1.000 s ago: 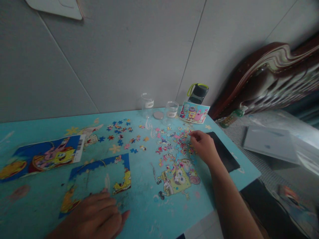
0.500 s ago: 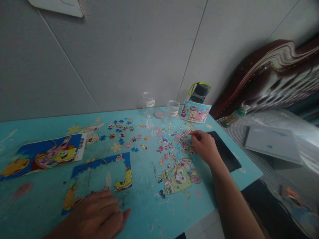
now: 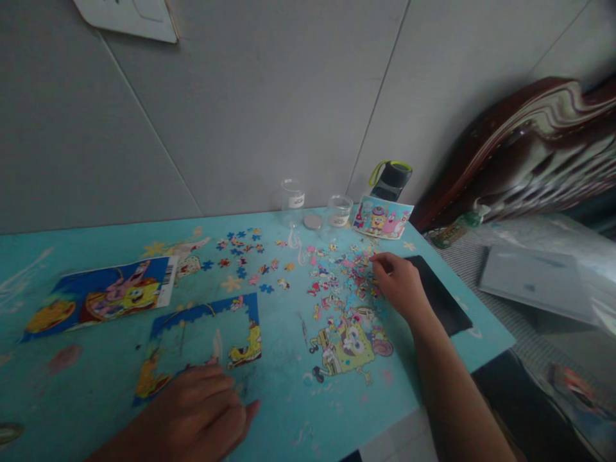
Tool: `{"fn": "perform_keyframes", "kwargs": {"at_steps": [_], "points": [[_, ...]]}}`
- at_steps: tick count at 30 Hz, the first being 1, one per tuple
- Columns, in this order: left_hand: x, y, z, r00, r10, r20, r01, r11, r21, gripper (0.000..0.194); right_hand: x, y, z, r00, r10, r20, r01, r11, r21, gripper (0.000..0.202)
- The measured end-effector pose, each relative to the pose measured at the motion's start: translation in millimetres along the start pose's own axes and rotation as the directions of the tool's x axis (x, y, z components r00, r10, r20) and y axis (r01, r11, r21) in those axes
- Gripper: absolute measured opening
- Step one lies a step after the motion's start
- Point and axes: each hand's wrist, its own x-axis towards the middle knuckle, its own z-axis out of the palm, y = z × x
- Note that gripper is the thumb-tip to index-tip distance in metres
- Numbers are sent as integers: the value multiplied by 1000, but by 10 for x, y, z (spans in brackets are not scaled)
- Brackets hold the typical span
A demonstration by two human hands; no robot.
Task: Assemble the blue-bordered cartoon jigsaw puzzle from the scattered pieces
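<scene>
My right hand [image 3: 398, 282] reaches to the right side of a loose heap of small jigsaw puzzle pieces [image 3: 332, 277]. Its thumb and index finger come together at the heap's edge; whatever is between the fingertips is too small to make out. My left hand [image 3: 202, 407] rests at the lower edge of a partly assembled puzzle border [image 3: 206, 307], covering some of it. Its fingers are loosely bent, the thumb sticks out apart, and I see nothing held. Mostly blue pieces [image 3: 240, 244] lie scattered between border and wall.
A cartoon picture sheet [image 3: 115, 295] lies at left. Along the wall stand two clear cups [image 3: 339, 212], [image 3: 293, 196], a round lid [image 3: 312, 222], a picture card [image 3: 382, 218] and a dark bottle [image 3: 392, 179]. A black flat item [image 3: 440, 298] lies beside my right forearm.
The view has shifted slightly, so the table's contents appear a little farther right. Both hands stay in nearly the same places, and the right fingers remain at the heap.
</scene>
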Motion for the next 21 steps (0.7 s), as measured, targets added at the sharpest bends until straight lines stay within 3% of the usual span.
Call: {"fn": "perform_keyframes", "kwargs": {"at_steps": [5,14,21], "points": [[-76,-11,19,998,4,64,2,994,-105,31,-1,-11,-4,1000,-8,-4,8,1000,6,27],[33,8,-20,1000,5,21,-3,993,-121,34,-8,-37,-9,999,-39,-28,40,998,40,27],[-64,-6,33,1000,4,21,0,989,-148,33,-6,-36,-7,998,-66,-20,67,997,41,27]]}}
